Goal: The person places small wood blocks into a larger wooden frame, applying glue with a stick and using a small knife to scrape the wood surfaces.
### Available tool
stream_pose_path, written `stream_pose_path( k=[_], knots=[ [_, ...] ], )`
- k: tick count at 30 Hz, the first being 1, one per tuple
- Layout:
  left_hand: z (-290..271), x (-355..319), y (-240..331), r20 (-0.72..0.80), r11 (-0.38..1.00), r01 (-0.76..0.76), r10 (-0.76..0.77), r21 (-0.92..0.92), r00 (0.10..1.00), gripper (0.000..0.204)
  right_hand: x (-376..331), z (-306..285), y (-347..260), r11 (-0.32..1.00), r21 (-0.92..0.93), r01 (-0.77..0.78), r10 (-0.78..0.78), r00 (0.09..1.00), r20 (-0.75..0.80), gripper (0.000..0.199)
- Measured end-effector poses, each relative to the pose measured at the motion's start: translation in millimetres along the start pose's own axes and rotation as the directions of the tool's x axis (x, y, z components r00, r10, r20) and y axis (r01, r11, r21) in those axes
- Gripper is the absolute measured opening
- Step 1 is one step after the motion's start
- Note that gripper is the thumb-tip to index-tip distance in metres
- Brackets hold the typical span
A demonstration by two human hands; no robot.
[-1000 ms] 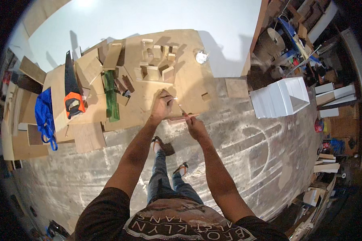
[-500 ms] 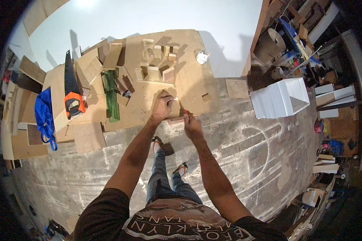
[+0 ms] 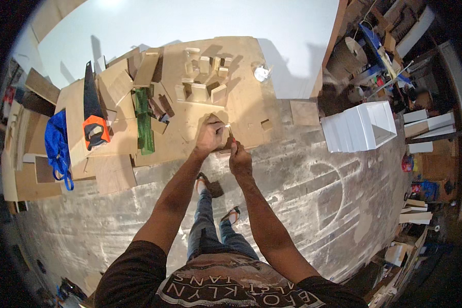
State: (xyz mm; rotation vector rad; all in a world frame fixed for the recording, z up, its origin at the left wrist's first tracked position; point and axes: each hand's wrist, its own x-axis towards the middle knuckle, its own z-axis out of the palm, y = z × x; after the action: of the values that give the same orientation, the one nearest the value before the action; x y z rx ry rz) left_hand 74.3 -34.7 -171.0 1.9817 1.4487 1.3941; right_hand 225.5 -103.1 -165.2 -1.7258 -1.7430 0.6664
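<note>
At the near edge of a plywood worktop [image 3: 249,102], my left hand [image 3: 208,136] is closed, fingers curled in a pinch. A small pale piece [image 3: 227,125] shows by its fingertips; its kind is too small to make out. My right hand [image 3: 241,160], just to the right and nearer me, grips a slim red-handled tool [image 3: 234,140]. The tool's narrow end points up toward the pale piece, and its exact kind is unclear. Beyond my hands, several small wooden blocks [image 3: 199,93] stand upright on the worktop.
To the left lie a handsaw with an orange handle [image 3: 95,132], a green strip [image 3: 146,126] and loose wood offcuts. A blue bag [image 3: 58,146] hangs at the left edge. A crumpled white item [image 3: 261,73] sits at the far right; a white box-like container [image 3: 350,128] stands beyond.
My right hand has shifted slightly left, and the red-handled tool now stands more upright, closer to my left fingertips. My left hand stays nearly in place.
</note>
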Motion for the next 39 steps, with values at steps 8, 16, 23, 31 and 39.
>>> stream_pose_path(
  k=[8, 16, 23, 31, 39],
  knots=[
    [-4.7, -2.0, -4.9, 0.051, 0.994, -0.013, 0.008, 0.106, 0.999, 0.011, 4.2, 0.0, -9.4, 0.994, 0.083, -0.071, 0.063, 0.994, 0.092, 0.037],
    [-7.1, 1.2, 0.3, 0.038, 0.996, -0.031, 0.027, 0.088, 0.999, 0.01, 2.9, 1.9, -13.8, 0.994, 0.027, -0.109, 0.106, 0.989, 0.107, 0.036],
    [-5.9, -0.1, -4.7, 0.021, 0.996, -0.051, 0.05, 0.068, 0.999, 0.01, -0.4, 5.0, -17.1, 0.983, 0.076, -0.17, 0.157, 0.977, 0.143, 0.04],
    [-2.9, -0.2, -4.4, 0.014, 0.999, -0.011, 0.01, 0.043, 1.0, 0.011, -0.2, 4.9, -14.7, 0.981, 0.131, -0.143, 0.128, 0.985, 0.116, 0.042],
    [-1.6, 2.0, -2.0, 0.01, 0.997, -0.036, 0.035, 0.067, 0.999, 0.01, 1.0, 6.1, -12.1, 0.995, 0.024, -0.099, 0.096, 0.991, 0.091, 0.034]
  ],
)
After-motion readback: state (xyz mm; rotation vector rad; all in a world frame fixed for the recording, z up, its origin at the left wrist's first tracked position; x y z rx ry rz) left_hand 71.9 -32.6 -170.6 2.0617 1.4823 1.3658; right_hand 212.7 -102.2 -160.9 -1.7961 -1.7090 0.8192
